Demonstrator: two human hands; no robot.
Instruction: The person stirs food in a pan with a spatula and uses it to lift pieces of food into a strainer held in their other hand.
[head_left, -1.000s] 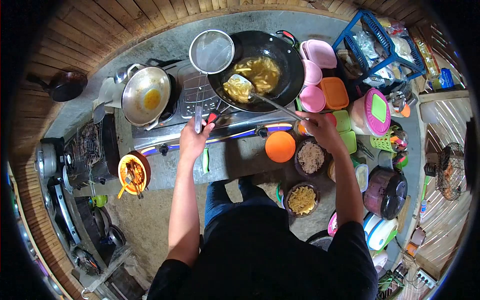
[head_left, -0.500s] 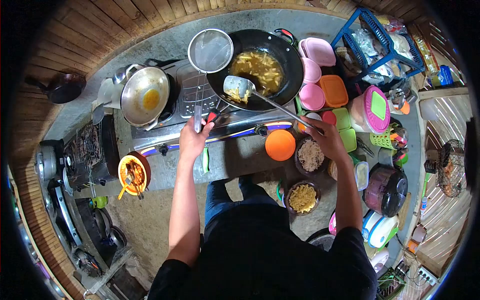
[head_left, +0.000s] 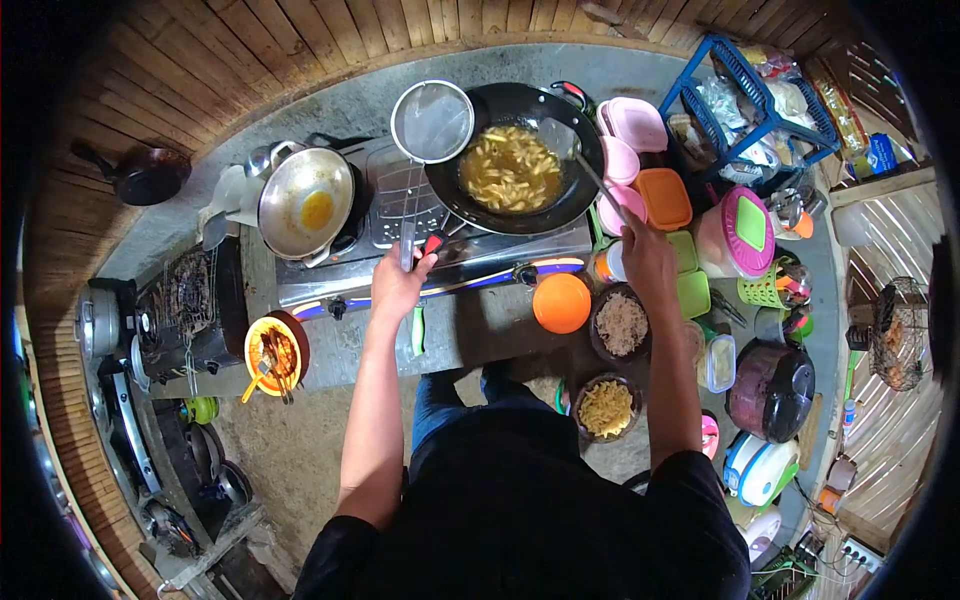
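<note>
Your left hand is closed around the long handle of the strainer, whose mesh bowl is beside the left rim of the black wok. A red-and-black handle sticks out from the wok's near left side, right by your left fingers; you cannot tell from this view whether they grip it too.

Your right hand, on the near right side of the wok, grasps the handle of the spatula. The spatula slants over the wok's right rim, its blade inside, toward the far right wall. In the middle of the wok, the pale food pieces sit in bubbling oil.

Left of the wok is a silver pan with a little yellow liquid in it. Right of the wok are pink containers and an orange container, with a blue rack farther right. On the near side of the wok, slightly right, lies a round orange lid; a green-handled knife is on the near left.
</note>
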